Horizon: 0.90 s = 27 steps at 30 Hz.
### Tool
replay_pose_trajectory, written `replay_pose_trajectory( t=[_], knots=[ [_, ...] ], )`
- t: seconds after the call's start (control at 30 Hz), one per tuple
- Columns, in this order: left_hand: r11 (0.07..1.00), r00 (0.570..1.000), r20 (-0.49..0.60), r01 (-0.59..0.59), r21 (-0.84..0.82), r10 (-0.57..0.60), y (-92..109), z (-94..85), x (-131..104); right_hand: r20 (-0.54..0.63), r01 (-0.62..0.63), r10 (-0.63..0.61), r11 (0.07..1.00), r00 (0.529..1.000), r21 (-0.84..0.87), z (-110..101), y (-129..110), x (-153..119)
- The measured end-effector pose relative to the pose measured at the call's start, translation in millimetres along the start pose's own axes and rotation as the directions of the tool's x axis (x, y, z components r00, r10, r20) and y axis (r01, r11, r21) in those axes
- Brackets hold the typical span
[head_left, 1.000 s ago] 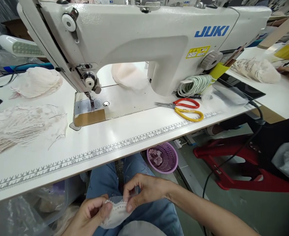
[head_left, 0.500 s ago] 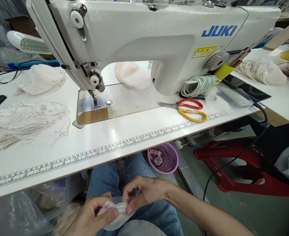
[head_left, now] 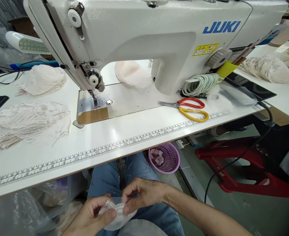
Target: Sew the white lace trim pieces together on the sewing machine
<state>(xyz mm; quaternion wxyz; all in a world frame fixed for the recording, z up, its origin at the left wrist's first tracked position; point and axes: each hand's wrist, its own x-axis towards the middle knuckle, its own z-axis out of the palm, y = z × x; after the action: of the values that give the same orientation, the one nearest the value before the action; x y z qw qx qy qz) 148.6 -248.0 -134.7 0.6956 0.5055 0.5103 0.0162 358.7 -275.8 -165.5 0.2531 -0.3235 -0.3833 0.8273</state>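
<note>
Small white lace piece (head_left: 115, 211) — scalloped trim along its top edge, pale sheer cloth curving below — pinched at both ends between left hand (head_left: 90, 218) and right hand (head_left: 144, 195), low over the lap.

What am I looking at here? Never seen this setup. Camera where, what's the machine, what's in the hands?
The camera sits on the person's head, looking forward and down, so you see their own hands and lap. The big white machine is a JUKI sewing machine on a white table with a ruler printed along its edge. On the table: red and yellow scissors, a stack of lace pieces, a stack of padded cups and a coil of cord. A purple basket stands on the floor. Below the table, over the jeans, the left hand and right hand pinch a small lace-trimmed fabric piece between them.
</note>
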Motion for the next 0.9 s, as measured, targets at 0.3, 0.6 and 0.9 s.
replay_pose_trajectory(
  t=[0.3,0.6,0.9],
  knots=[
    [0.995,0.997,0.078,0.029,-0.092,-0.022,4,-0.7,1,-0.02,0.025,-0.026,0.999,0.999,-0.022,1,-3,-1],
    [0.996,0.996,0.087,-0.008,-0.09,0.016,26,3.2,-8,0.026,0.108,-0.106,0.989,0.994,-0.102,5,-20,-15],
    [0.981,0.972,0.157,-0.155,-0.117,0.172,89,-2.5,-24,0.05,0.547,-0.792,0.373,0.609,-0.75,21,-55,-23]
  ],
)
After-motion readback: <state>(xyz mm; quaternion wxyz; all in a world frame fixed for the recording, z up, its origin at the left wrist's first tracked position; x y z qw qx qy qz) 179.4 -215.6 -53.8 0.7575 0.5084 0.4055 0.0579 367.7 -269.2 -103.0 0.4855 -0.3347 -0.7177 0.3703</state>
